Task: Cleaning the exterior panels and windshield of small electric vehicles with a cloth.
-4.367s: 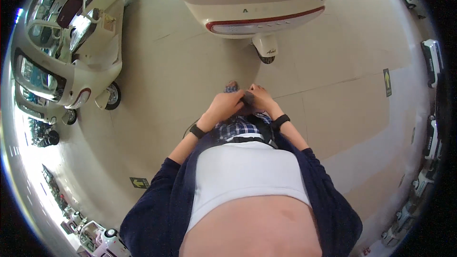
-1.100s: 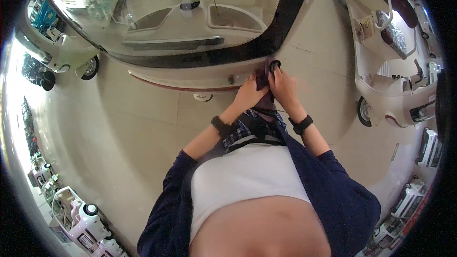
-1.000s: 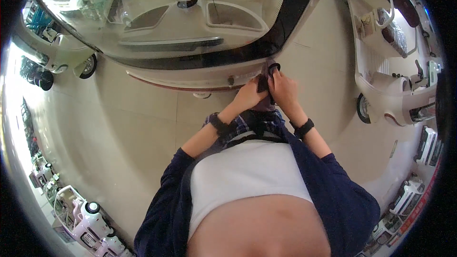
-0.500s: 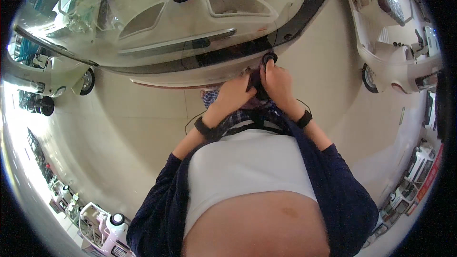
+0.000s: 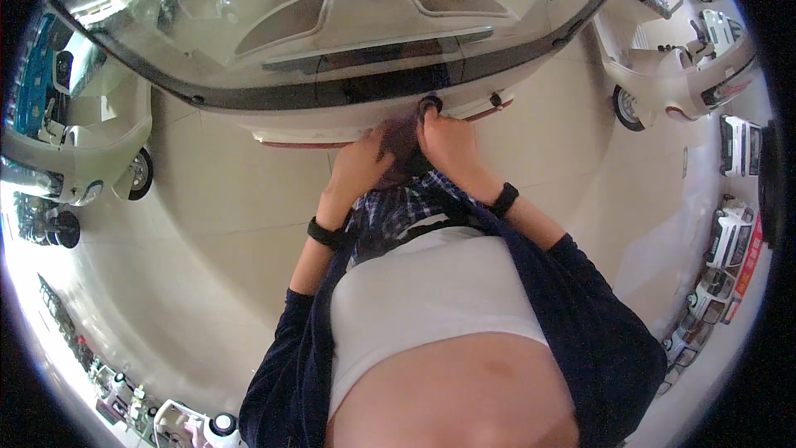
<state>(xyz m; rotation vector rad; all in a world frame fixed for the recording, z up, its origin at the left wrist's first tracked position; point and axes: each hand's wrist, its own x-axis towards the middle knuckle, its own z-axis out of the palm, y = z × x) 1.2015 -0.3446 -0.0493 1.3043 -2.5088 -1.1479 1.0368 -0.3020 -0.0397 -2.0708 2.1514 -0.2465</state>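
My left hand (image 5: 356, 166) is closed on a dark purple cloth (image 5: 400, 139), which hangs bunched between my two hands. My right hand (image 5: 450, 148) grips a black round-ended object (image 5: 429, 104) at its fingertips; its lower part is hidden by the hand and the cloth, so its kind is unclear. Both hands are in front of my waist, close to the pale front of a small vehicle (image 5: 290, 129), just below the dark lower border of its windshield (image 5: 489, 75). Whether the cloth touches the vehicle is not clear.
Through the windshield a pale dashboard (image 5: 365, 17) shows. More small vehicles stand to the left (image 5: 91, 149) and right (image 5: 663, 75). Toy-like model vehicles (image 5: 734, 224) line the right rim. Pale floor tiles (image 5: 240, 207) surround me.
Both hands have shifted left along the vehicle's front, and the cloth now shows more fully between them. The view has moved, so a small black fitting on the vehicle shows right of my right hand.
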